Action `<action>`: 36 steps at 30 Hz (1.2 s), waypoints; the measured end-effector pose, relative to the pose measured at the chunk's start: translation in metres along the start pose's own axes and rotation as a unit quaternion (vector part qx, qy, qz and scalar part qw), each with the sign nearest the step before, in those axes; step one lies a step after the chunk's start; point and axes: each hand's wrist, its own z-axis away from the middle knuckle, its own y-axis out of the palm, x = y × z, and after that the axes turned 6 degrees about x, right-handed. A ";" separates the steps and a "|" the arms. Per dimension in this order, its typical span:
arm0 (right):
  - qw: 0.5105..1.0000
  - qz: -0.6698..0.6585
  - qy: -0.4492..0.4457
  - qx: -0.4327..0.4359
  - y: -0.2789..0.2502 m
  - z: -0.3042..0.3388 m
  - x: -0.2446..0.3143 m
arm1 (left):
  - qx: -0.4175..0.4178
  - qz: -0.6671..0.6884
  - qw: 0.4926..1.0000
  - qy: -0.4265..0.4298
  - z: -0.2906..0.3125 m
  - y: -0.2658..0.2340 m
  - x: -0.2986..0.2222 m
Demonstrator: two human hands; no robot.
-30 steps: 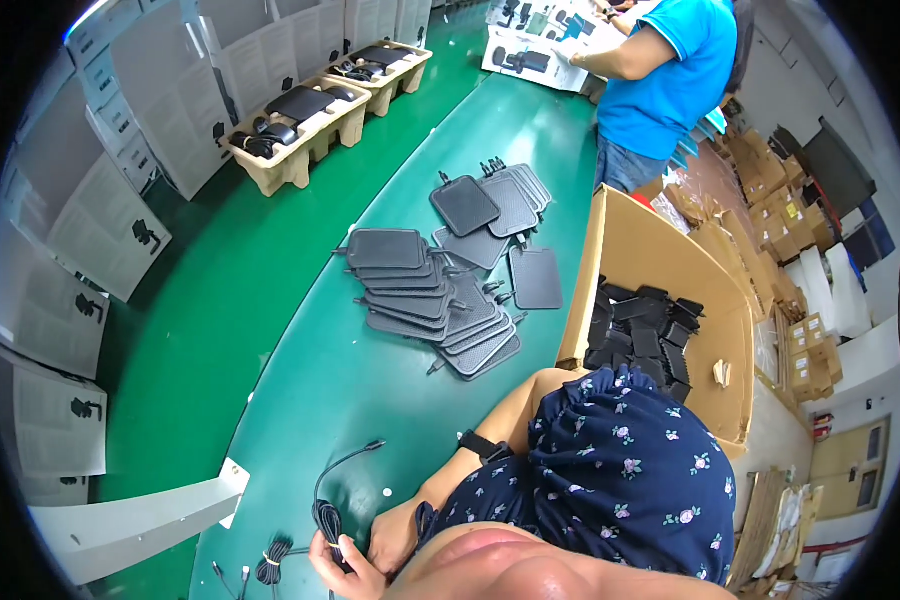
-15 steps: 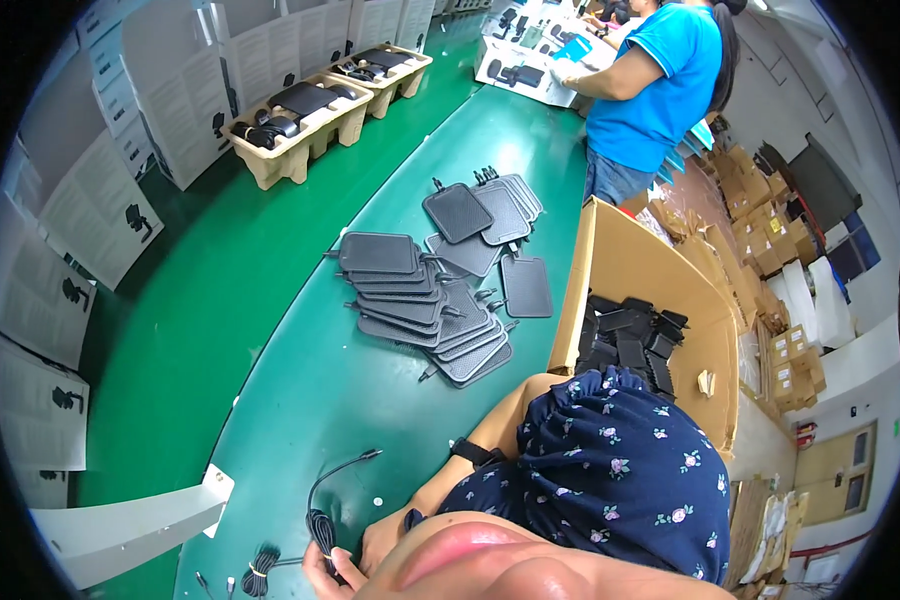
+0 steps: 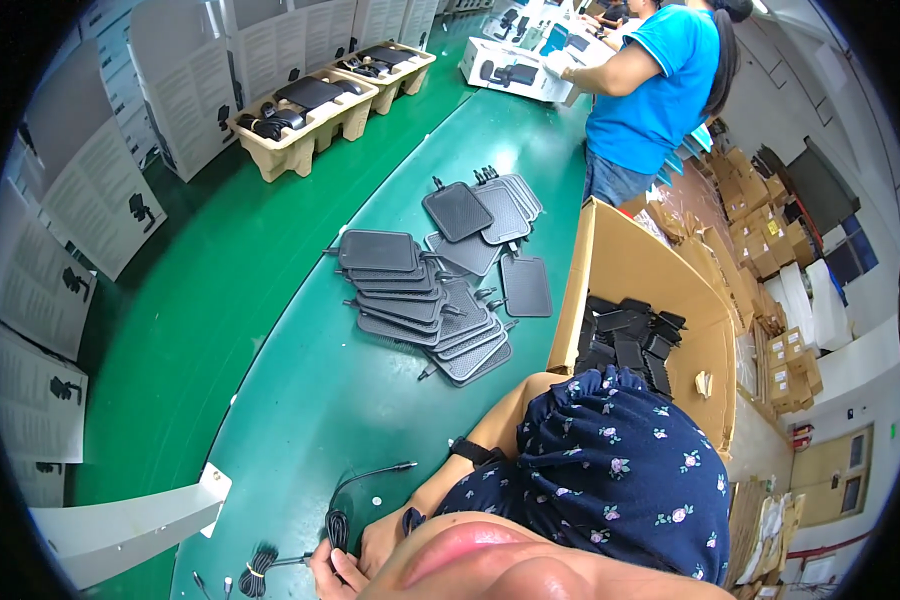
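At the lower edge, my left hand is closed on a coiled black cable. The cable's free end arches up to a plug that points right over the green table. Close beside it rests my right hand, reached by a bent forearm with a black strap; its fingers are mostly hidden. A second black cable bundle, bound with a pale tie, lies left of my left hand, with loose plugs near it. Farther up the table are several flat black panels with short stems, overlapping in piles.
A tall open cardboard box with black parts stands at the right. A white bracket juts in at lower left. Moulded trays and printed white cartons line the far left. A person in blue works at the top.
The cable in my left hand has shifted slightly right, and its plug has swung right. At the top, a printed carton by the person in blue has moved slightly left.
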 end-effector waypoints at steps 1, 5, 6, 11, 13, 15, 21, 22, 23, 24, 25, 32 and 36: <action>1.000 -0.001 0.001 -0.001 0.000 0.000 0.000 | 0.001 0.000 1.000 -0.001 0.000 0.000 0.000; 1.000 -0.005 0.007 -0.004 0.000 0.001 0.000 | 0.006 0.001 1.000 -0.003 -0.001 -0.001 -0.001; 1.000 -0.006 0.009 -0.004 0.000 0.001 0.000 | 0.007 0.002 1.000 -0.004 -0.001 -0.001 -0.001; 1.000 -0.008 0.017 -0.006 -0.002 0.003 -0.001 | 0.011 0.001 1.000 -0.008 -0.003 -0.001 -0.002; 1.000 -0.008 0.019 -0.008 -0.002 0.003 -0.001 | 0.013 0.001 1.000 -0.008 -0.004 -0.001 -0.002; 1.000 -0.008 0.022 -0.009 -0.003 0.003 -0.001 | 0.014 0.000 1.000 -0.009 -0.004 -0.001 -0.002; 0.999 -0.009 0.028 -0.014 -0.004 0.002 -0.002 | 0.020 -0.003 1.000 -0.011 -0.005 -0.002 -0.002; 0.999 -0.009 0.030 -0.014 -0.004 0.002 -0.002 | 0.020 -0.003 1.000 -0.012 -0.005 -0.002 -0.002; 0.999 -0.010 0.032 -0.015 -0.005 0.002 -0.002 | 0.020 -0.003 1.000 -0.013 -0.006 -0.001 -0.002; 0.999 -0.010 0.035 -0.015 -0.005 0.003 -0.002 | 0.020 -0.002 1.000 -0.013 -0.006 -0.001 -0.002; 0.999 -0.010 0.038 -0.016 -0.006 0.003 -0.002 | 0.020 -0.001 1.000 -0.015 -0.006 0.000 -0.002; 0.999 -0.006 0.038 -0.023 -0.010 0.002 -0.003 | 0.026 -0.012 0.999 -0.012 -0.010 -0.001 0.000; 0.999 -0.006 0.044 -0.026 -0.010 0.002 -0.003 | 0.029 -0.013 0.999 -0.014 -0.010 -0.002 0.000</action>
